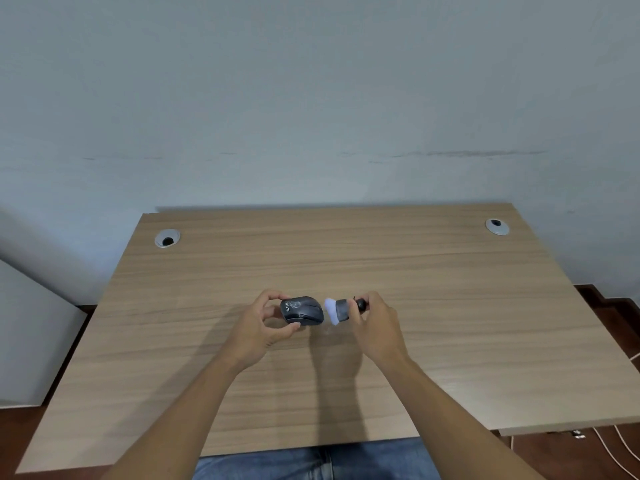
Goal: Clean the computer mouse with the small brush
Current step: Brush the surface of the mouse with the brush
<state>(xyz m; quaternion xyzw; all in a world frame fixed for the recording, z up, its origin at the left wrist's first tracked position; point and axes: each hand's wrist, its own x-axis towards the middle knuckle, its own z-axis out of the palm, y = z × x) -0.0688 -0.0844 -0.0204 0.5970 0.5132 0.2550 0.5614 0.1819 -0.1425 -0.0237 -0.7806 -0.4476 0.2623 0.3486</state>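
Note:
A black computer mouse (303, 310) with white lettering on its rear is held above the middle of the wooden desk (433, 306). My left hand (260, 323) grips it by the rear end between thumb and fingers. My right hand (378, 327) holds a small brush (341, 310) with a dark handle and white bristles. The bristles point left and sit right at the front end of the mouse; I cannot tell whether they touch it.
Two round grey cable grommets sit in the desk's far corners, one left (167, 238) and one right (497, 226). A pale wall rises behind the desk. White cables (620, 445) lie on the dark floor at the right. Blue jeans (311, 460) show at the near edge.

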